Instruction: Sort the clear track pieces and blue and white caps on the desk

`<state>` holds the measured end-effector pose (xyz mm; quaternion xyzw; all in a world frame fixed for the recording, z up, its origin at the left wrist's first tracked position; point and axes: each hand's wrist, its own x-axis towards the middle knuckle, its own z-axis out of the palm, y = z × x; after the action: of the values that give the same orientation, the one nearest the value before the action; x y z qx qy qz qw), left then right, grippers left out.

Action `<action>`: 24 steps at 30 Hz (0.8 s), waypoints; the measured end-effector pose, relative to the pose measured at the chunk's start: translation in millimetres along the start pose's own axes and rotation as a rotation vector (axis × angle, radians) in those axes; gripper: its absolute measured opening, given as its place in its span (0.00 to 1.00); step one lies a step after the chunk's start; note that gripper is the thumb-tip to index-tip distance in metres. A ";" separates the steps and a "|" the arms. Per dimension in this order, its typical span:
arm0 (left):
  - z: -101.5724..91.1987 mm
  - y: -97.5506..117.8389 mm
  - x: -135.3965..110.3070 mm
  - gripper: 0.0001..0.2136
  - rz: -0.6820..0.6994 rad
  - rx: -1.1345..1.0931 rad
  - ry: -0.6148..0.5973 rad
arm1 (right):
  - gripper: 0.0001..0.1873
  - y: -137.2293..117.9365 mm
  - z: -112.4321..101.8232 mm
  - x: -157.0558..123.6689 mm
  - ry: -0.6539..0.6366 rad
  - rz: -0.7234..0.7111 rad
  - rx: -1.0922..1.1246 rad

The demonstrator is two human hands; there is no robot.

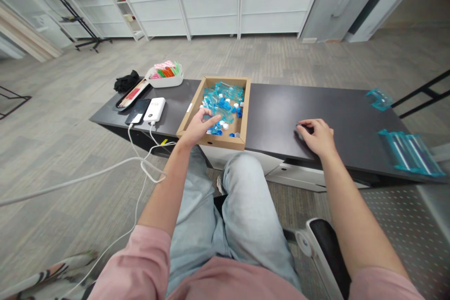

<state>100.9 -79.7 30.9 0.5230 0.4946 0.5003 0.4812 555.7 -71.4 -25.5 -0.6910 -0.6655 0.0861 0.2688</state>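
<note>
My left hand point(201, 126) reaches over the near left part of a shallow cardboard box point(247, 112). Its thumb and fingers are spread, touching or just above the clear blue plastic bottles point(228, 90) inside; no firm hold shows. Small white caps point(225, 126) and blue caps point(239, 111) lie loose among the bottles. To the right, my right hand point(318, 136) rests on the dark tabletop point(274, 117), fingers loosely bent with a gap to the thumb. A dark patch lies under it, and I cannot tell whether it is only shadow.
A white power bank point(154, 109) and dark phone point(138, 111) with white cables point(140, 161) lie left of the box. Beyond are a long tray point(133, 94), a white basket point(166, 81) of colourful items and black cloth point(126, 81). Blue plastic pieces point(413, 152) lie at right.
</note>
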 end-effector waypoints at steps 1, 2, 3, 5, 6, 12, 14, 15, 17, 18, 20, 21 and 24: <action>-0.3 0.4 -0.6 0.30 -0.006 0.007 -0.007 | 0.20 0.9 0.4 0.1 0.000 -0.002 -0.001; -0.7 1.1 -1.3 0.31 -0.012 0.016 -0.016 | 0.20 1.6 0.9 0.2 0.000 -0.004 0.001; -1.0 2.1 -2.2 0.32 -0.018 0.023 -0.028 | 0.19 2.2 1.4 0.4 0.003 -0.003 0.006; -1.7 4.9 -4.4 0.36 -0.032 0.038 -0.063 | 0.17 2.5 2.7 0.8 0.014 0.014 0.016; -2.0 6.6 -5.5 0.39 -0.040 0.048 -0.083 | 0.16 2.2 3.4 1.1 0.019 0.028 0.021; -3.3 12.3 -8.0 0.45 -0.065 0.166 -0.126 | 0.20 0.1 5.9 2.2 0.071 0.079 0.077; -3.3 10.3 -7.0 0.43 -0.038 0.190 -0.113 | 0.21 0.2 5.3 1.7 0.083 0.084 0.083; -3.3 8.9 -6.3 0.42 -0.021 0.198 -0.104 | 0.21 0.3 4.7 1.3 0.082 0.081 0.082; -3.5 5.9 -5.2 0.39 0.006 0.205 -0.091 | 0.20 0.3 2.9 0.2 0.072 0.064 0.084; -3.9 4.6 -4.8 0.37 0.012 0.206 -0.088 | 0.20 0.1 1.9 -0.4 0.066 0.054 0.090; -4.9 2.8 -4.3 0.36 0.016 0.200 -0.091 | 0.20 -0.4 0.2 -1.5 0.060 0.040 0.108; -5.7 2.2 -4.1 0.36 0.017 0.193 -0.095 | 0.20 -0.8 -0.4 -2.0 0.061 0.038 0.117; -8.3 0.8 -3.1 0.37 0.024 0.170 -0.103 | 0.19 -1.7 -1.1 -2.9 0.062 0.038 0.145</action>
<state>92.7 -82.8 31.8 0.5930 0.5035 0.4347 0.4537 554.4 -74.5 -24.5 -0.6847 -0.6355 0.1176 0.3370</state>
